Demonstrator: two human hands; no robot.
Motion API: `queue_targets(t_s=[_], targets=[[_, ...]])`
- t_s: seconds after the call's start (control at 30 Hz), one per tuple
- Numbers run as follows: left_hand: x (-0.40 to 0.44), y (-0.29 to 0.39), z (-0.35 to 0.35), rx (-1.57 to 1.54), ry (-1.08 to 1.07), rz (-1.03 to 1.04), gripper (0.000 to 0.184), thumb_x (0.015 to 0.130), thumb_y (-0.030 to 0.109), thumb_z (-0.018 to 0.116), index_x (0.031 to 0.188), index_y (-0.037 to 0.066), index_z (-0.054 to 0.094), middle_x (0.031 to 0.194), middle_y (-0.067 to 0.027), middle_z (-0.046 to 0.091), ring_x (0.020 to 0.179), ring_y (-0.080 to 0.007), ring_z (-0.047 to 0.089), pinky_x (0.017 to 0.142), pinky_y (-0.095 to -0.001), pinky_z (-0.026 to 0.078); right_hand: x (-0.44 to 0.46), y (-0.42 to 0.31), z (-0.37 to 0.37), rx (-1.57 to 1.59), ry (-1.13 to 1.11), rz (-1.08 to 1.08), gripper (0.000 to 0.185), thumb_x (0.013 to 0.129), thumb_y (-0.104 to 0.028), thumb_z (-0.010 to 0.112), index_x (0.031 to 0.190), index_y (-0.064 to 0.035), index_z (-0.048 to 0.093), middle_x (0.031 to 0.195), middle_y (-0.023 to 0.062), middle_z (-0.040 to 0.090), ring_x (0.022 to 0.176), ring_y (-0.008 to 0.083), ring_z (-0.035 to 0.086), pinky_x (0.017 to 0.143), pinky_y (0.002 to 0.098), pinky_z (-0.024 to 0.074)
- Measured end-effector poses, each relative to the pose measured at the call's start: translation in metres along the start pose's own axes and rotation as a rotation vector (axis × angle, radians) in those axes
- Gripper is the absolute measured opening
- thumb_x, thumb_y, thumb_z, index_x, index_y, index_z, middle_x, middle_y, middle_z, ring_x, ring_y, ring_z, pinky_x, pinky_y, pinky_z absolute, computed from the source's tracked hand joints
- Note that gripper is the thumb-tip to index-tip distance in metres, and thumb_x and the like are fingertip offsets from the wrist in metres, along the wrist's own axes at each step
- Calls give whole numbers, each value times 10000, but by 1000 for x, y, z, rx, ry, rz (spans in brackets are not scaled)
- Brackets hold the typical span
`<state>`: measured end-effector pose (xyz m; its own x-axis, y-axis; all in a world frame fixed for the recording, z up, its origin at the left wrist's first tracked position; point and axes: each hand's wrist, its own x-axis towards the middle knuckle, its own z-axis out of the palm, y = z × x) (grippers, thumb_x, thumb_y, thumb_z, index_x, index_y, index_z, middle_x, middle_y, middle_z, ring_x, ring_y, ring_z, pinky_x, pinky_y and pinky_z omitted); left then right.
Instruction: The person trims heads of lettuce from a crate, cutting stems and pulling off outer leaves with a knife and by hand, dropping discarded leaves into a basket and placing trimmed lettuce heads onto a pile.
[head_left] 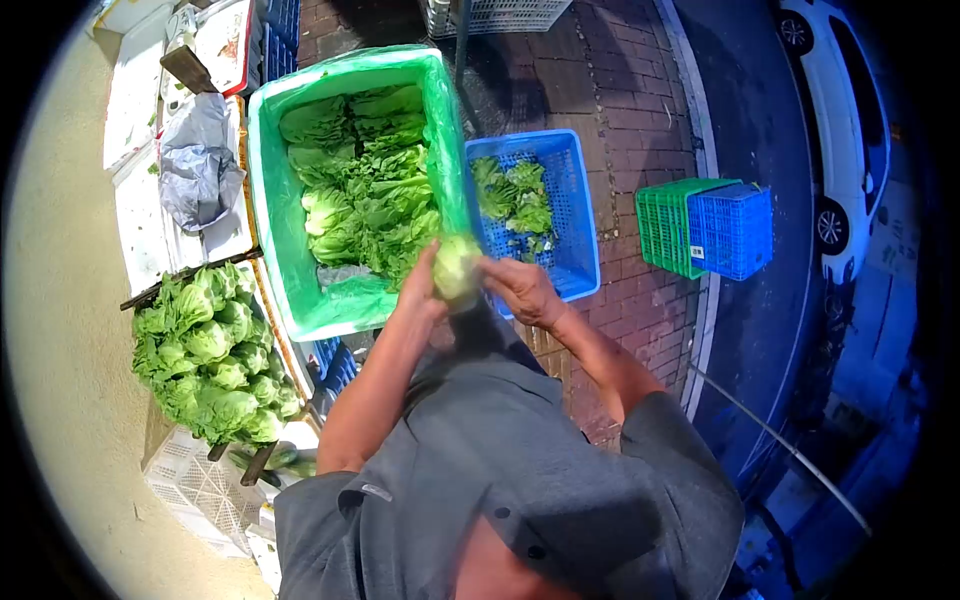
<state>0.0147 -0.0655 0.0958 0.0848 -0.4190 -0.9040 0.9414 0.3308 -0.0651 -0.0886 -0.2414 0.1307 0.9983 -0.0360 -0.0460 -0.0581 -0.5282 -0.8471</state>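
In front of my body, a pale green head of lettuce [457, 266] is held up, slightly blurred. My left hand [420, 287] grips it from the left side with the fingers closed around it. At its right edge, my right hand [526, 290] has its fingers pinched together against the outer leaves. Just beyond my hands stands a large crate [262, 190] lined with a green plastic bag, with many lettuces packed in it. A blue basket [578, 215] to its right holds several loose green leaves [530, 205].
A pile of lettuces [215, 350] lies on a stand at the left, above a white crate [205, 490]. Crumpled grey plastic [200, 165] sits farther up. Green [667, 225] and blue crates [733, 230] stand by the kerb; a white car [850, 120] is on the road.
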Motion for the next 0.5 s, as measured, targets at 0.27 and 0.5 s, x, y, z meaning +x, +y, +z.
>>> queue_targets(t_s=[0.27,0.5], targets=[[8,-13,13,195,-7,409,450,897,262,698,1177,-64,565,1015,-175,677,851,-292,698,718,-440,598,-19,20,22,485,130,663,532,925,-209,627,1397,-26,464,1112,101,660,920,165,619,805,288,503],[-26,-9,27,562,43,512,705,899,312,699,1432,69,307,1168,-109,596,868,-166,635,698,-304,524,-8,24,30,860,210,661,536,911,-295,652,1360,-48,493,886,28,623,505,103,489,469,242,453]])
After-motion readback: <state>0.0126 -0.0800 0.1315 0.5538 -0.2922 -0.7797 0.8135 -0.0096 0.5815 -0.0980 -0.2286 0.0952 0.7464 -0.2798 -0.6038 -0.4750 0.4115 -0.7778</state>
